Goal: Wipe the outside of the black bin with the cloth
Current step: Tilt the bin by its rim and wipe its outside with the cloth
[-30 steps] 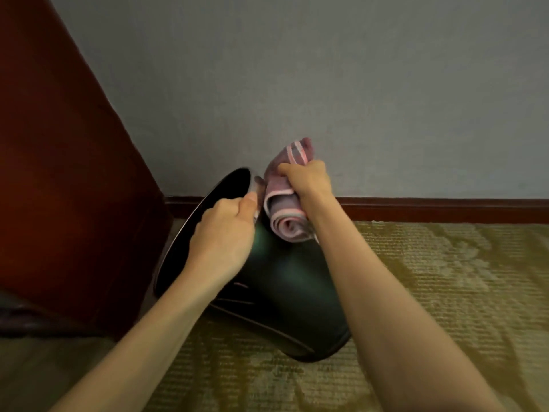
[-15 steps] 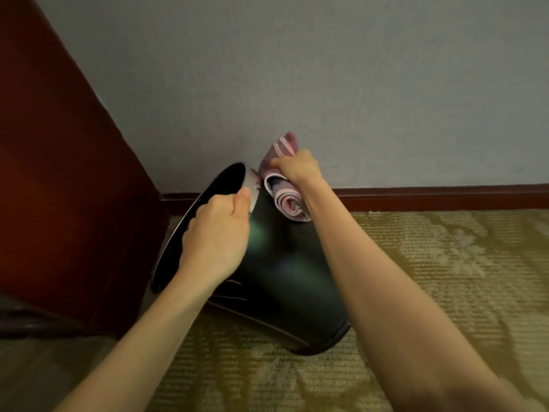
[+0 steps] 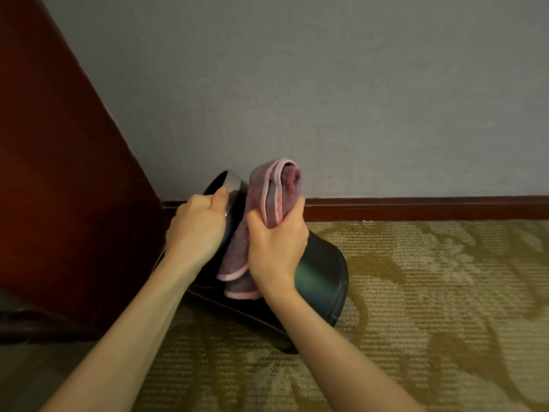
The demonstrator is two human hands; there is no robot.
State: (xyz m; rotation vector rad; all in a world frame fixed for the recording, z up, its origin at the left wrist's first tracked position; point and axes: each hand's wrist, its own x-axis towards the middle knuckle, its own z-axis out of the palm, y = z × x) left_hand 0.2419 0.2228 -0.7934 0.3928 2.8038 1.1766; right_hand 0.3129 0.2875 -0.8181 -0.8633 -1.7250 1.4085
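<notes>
The black bin (image 3: 320, 281) is tipped over to the left on the carpet, its open mouth facing the dark red furniture and its base toward the lower right. My left hand (image 3: 197, 230) grips the bin's rim, thumb on the outside near the top edge. My right hand (image 3: 276, 245) clutches a folded pink cloth (image 3: 273, 188) with a lighter pink border and presses it onto the bin's upper side wall. One end of the cloth sticks up above my fist; the other hangs down over the wall below it.
A dark red wooden panel (image 3: 59, 173) stands close on the left, almost touching the bin's mouth. The grey wall (image 3: 326, 84) and a dark red skirting board (image 3: 416, 208) run just behind. Patterned olive carpet (image 3: 430, 307) covers the floor to the right and front.
My right hand has slid the cloth from the bin's rim toward me along the side wall, and the cloth has loosened. The left hand keeps its hold on the rim.
</notes>
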